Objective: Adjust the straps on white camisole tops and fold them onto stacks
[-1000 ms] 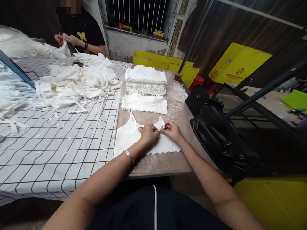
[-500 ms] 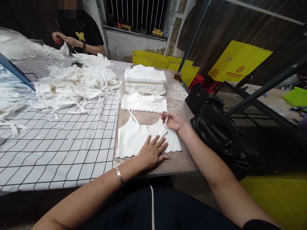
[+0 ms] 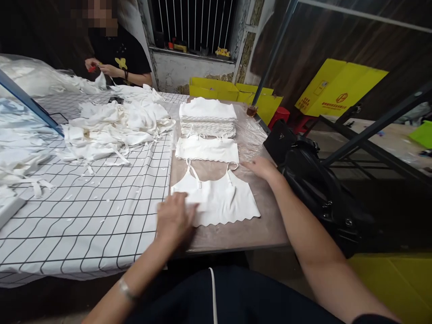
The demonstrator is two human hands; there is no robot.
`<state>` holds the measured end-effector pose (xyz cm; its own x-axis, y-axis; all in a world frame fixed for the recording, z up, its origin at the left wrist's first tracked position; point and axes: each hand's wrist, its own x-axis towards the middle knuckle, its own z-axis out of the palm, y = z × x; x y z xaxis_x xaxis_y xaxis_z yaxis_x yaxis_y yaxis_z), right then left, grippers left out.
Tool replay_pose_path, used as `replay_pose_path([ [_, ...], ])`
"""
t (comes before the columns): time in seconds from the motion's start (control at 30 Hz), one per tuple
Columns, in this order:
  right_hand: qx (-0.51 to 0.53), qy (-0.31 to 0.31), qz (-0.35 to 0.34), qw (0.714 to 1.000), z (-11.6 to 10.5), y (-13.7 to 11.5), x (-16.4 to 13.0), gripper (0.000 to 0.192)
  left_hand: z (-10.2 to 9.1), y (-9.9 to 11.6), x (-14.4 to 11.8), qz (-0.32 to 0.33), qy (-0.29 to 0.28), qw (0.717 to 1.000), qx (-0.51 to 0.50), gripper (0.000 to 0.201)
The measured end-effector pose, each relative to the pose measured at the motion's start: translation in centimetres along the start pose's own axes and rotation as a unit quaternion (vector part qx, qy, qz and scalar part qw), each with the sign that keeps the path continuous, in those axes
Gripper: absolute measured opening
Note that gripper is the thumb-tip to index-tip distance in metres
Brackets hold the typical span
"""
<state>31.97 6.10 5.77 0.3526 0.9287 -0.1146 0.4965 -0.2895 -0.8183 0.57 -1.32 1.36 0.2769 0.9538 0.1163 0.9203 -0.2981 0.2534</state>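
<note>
A white strappy crop top point(image 3: 219, 200) lies flat in front of me, its scalloped hem towards me and both thin straps pointing away. My left hand point(image 3: 175, 218), slightly blurred, is over the top's left side edge, with thumb and fingers apart. Just right of the right strap's loop is my right hand point(image 3: 261, 167), its fingers stretched towards the strap, with a small gap between. Beyond the top lies a folded white top point(image 3: 207, 149). Behind that rises a neat stack of white tops point(image 3: 207, 117).
Loose white garments point(image 3: 118, 126) heap on the checked tablecloth point(image 3: 111, 234) at left. A co-worker point(image 3: 118, 58) handles white cloth at the far left. Black bags point(image 3: 303, 180) sit along the right edge, below a metal frame bar point(image 3: 371, 130). A cup point(image 3: 251, 110) stands near the far corner.
My left hand has slid left from the top's middle to its left edge. My right hand has let go of the right strap and moved slightly right; the strap now lies in a loop.
</note>
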Motion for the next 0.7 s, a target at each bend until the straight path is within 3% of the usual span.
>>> replay_pose_path([
  [0.1,-0.077,-0.015,0.031,0.996,-0.8,3.6,-6.2,0.044,-1.4,-3.9,-0.3,-0.11,-0.018,0.993,0.045,0.044],
  [0.2,-0.134,0.004,0.018,0.991,0.3,6.1,-10.4,0.03,-1.5,-4.9,0.1,-0.111,-0.057,0.992,0.011,0.032],
  [0.27,-0.074,0.019,0.02,0.997,0.9,6.6,-11.6,0.029,-1.3,-4.4,0.4,-0.114,-0.058,0.991,-0.035,0.026],
  [0.33,0.051,0.014,0.051,0.997,1.0,6.2,-12.0,0.032,-1.2,-4.0,0.4,-0.139,-0.042,0.982,-0.123,0.025],
  [0.4,0.183,-0.004,0.084,0.98,0.4,5.6,-12.3,0.036,-1.6,-3.9,0.3,-0.178,-0.029,0.943,-0.281,0.025],
  [0.5,0.303,-0.022,0.091,0.948,-1.1,4.7,-12.2,0.039,-3.3,-4.5,0.6,-0.223,-0.06,0.805,-0.546,0.029],
  [0.57,0.333,-0.03,0.076,0.939,-2.2,3.7,-10.9,0.035,-5.2,-4.9,2.0,-0.238,-0.097,0.723,-0.641,0.034],
  [0.63,0.35,-0.031,0.06,0.934,-3.0,1.8,-8.2,0.029,-7.5,-5.0,4.9,-0.244,-0.111,0.696,-0.666,0.032],
  [0.7,0.361,-0.016,0.023,0.932,-3.9,-1.0,-4.4,0.023,-10.0,-4.9,9.1,-0.232,-0.093,0.707,-0.662,0.024],
])
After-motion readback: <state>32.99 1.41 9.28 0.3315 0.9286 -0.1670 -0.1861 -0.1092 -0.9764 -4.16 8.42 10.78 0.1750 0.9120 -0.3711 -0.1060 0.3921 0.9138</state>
